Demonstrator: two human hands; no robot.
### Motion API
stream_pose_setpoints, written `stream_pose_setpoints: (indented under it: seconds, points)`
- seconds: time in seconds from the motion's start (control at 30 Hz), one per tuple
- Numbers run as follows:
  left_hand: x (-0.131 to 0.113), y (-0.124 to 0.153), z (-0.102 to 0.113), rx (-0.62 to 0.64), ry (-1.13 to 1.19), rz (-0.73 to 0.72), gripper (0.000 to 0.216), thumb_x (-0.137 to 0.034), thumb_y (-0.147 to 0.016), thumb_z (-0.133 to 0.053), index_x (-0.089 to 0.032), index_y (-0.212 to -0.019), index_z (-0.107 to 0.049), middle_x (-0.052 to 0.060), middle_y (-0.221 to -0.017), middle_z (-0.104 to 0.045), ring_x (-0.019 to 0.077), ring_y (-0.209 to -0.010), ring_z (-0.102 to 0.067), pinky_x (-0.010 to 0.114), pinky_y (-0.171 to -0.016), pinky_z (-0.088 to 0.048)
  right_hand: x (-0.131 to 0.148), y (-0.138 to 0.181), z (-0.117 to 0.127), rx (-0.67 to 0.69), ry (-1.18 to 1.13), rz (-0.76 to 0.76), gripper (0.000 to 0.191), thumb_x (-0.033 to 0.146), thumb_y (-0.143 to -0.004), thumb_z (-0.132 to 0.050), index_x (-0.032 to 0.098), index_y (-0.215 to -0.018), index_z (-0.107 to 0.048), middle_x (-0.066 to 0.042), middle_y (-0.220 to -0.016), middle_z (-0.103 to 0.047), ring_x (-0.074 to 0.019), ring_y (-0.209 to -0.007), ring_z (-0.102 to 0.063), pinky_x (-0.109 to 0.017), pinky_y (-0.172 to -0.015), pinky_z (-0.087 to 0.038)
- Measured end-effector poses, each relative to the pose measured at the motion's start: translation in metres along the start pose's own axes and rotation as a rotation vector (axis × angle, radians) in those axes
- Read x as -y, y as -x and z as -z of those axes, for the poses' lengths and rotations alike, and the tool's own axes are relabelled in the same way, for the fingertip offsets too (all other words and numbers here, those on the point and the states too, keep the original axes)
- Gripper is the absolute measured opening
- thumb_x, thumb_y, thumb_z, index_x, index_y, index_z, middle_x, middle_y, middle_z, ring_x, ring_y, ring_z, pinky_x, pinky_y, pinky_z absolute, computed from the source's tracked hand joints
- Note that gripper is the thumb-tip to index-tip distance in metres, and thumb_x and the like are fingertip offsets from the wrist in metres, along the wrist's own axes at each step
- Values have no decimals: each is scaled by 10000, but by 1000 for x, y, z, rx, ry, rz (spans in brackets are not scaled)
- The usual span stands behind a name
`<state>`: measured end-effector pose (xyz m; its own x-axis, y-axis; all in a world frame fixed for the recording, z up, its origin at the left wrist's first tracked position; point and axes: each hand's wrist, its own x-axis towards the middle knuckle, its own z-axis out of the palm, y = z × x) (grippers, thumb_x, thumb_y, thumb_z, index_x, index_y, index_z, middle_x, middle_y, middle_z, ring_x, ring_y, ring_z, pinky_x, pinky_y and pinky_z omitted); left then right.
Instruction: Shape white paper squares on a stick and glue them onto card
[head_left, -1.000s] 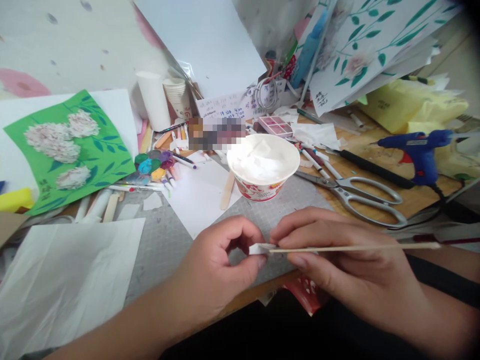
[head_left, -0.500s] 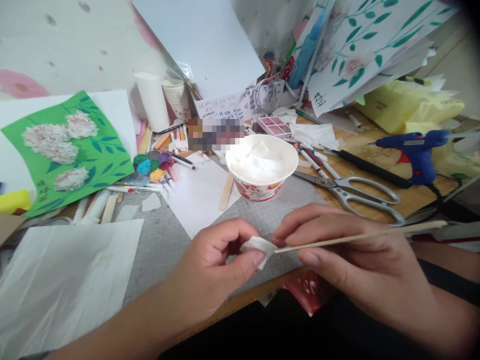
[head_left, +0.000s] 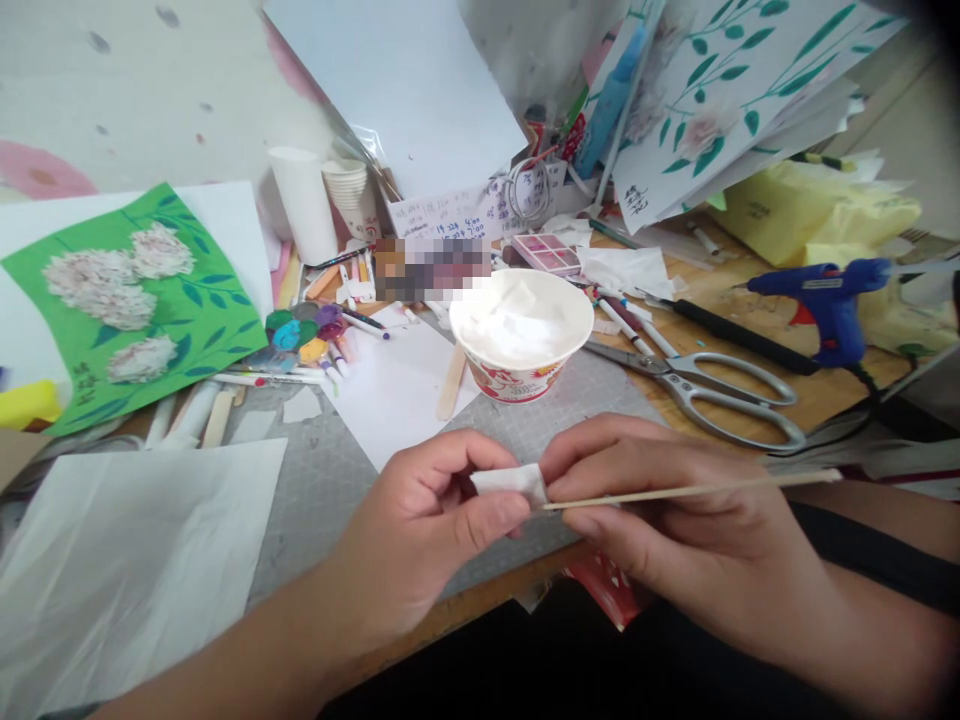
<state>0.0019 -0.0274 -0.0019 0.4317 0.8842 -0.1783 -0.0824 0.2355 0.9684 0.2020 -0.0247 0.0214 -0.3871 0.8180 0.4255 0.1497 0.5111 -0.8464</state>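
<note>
Left hand (head_left: 431, 520) pinches white tissue scrap (head_left: 510, 482) between thumb and fingers. Right hand (head_left: 675, 520) clamps thin wooden skewer (head_left: 690, 491), tip touching scrap. Both above grey mat's (head_left: 330, 480) near edge, paper bowl (head_left: 521, 335) just behind.

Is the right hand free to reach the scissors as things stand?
Probably not yet: the right hand pinches the thin wooden stick against the paper scrap. The scissors lie just beyond it, nothing between.

Stick (head_left: 690, 491) tip inside tissue (head_left: 510, 482)
</note>
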Motion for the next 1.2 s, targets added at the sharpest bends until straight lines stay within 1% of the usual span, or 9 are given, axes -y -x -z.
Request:
stream_pose_setpoints:
  seconds: [0.13,0.33,0.5,0.8,0.97,1.07,1.2]
  points:
    - [0,0,0,-21,98,9,80,-291,-811,-699,-215,-811,-674,-36,-682,-573,102,-671,-492,216,-650,-373,-1,0,2,3,-32,11,138,77,-787,-669,183,-854,-725,-45,-827,-729,-133,-747,-689,-195,-660,-558]
    - [-4,-2,-3,30,231,50,128,-274,-797,-696,-159,-755,-658,-4,-709,-605,129,-731,-521,243,-726,-385,1,-1,5,-32,-93,4,162,64,-785,-667,185,-867,-735,-42,-838,-735,-135,-776,-688,-193,-690,-559]
    - [-3,-2,-5,42,314,77,123,-255,-795,-710,-156,-744,-658,-13,-710,-608,112,-721,-512,226,-720,-378,2,-1,2,-25,-111,3,170,63,-789,-668,181,-891,-735,-48,-849,-738,-146,-812,-690,-203,-710,-564]
    - [-2,-3,-4,56,346,114,132,-267,-779,-731,-158,-747,-664,-3,-716,-622,128,-724,-520,245,-716,-375,0,0,2,-26,-124,7,195,73,-794,-666,214,-915,-723,-35,-850,-743,-155,-804,-695,-226,-711,-572]
    - [-1,-3,-4,63,363,116,135,-264,-786,-728,-152,-751,-663,-12,-709,-623,113,-719,-523,234,-721,-377,0,1,1,-20,-117,-8,184,70,-798,-661,206,-905,-721,-30,-861,-743,-142,-815,-695,-197,-711,-565]
    - [-1,-3,-4,64,359,120,139,-264,-780,-733,-149,-745,-663,-11,-710,-623,115,-723,-525,235,-724,-378,0,0,-1,-35,-108,7,187,56,-788,-666,200,-896,-718,-28,-863,-745,-126,-808,-694,-175,-711,-559]
    - [-1,-3,-4,54,358,136,144,-272,-770,-741,-151,-748,-667,-10,-706,-623,119,-727,-523,240,-726,-377,0,-1,-1,-41,-101,1,179,73,-789,-668,215,-885,-717,-25,-836,-746,-132,-779,-696,-196,-693,-569]
